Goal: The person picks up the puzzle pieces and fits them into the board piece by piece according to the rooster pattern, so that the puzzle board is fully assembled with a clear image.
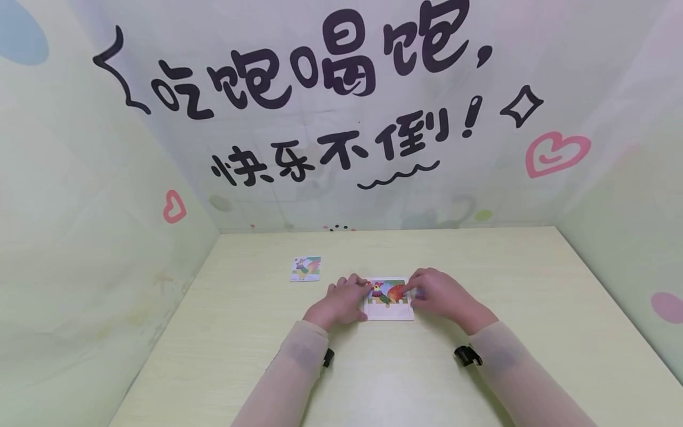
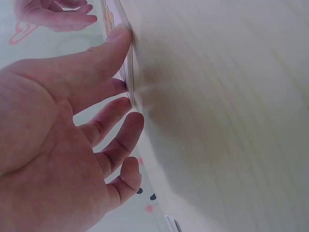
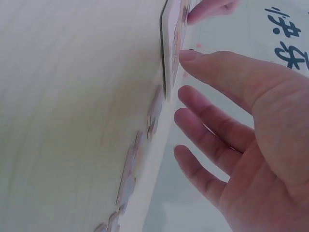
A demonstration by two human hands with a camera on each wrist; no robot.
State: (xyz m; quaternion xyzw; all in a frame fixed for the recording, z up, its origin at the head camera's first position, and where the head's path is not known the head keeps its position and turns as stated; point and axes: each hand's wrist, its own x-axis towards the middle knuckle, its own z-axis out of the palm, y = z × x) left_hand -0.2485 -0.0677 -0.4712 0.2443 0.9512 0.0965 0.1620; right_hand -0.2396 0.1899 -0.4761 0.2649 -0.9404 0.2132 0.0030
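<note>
A flat white puzzle tray [image 1: 390, 314] lies on the table. Its upper part shows a rooster picture [image 1: 393, 292] with a red tail; its lower strip is bare white. At the tray's left edge, my left hand [image 1: 341, 301] touches the border with thumb and index finger, the other fingers spread loosely, as the left wrist view shows. My right hand [image 1: 439, 295] is at the right side, its index finger pressing on the tail part and its thumb by the near right edge. In the right wrist view, its other fingers [image 3: 207, 125] are loosely bent and hold nothing.
A small square picture card [image 1: 306, 269] with a paler rooster lies left of and behind the tray. Several loose puzzle pieces [image 3: 126, 176] lie beside the tray in the right wrist view. A printed cloth wall [image 1: 341, 204] closes off the table's back.
</note>
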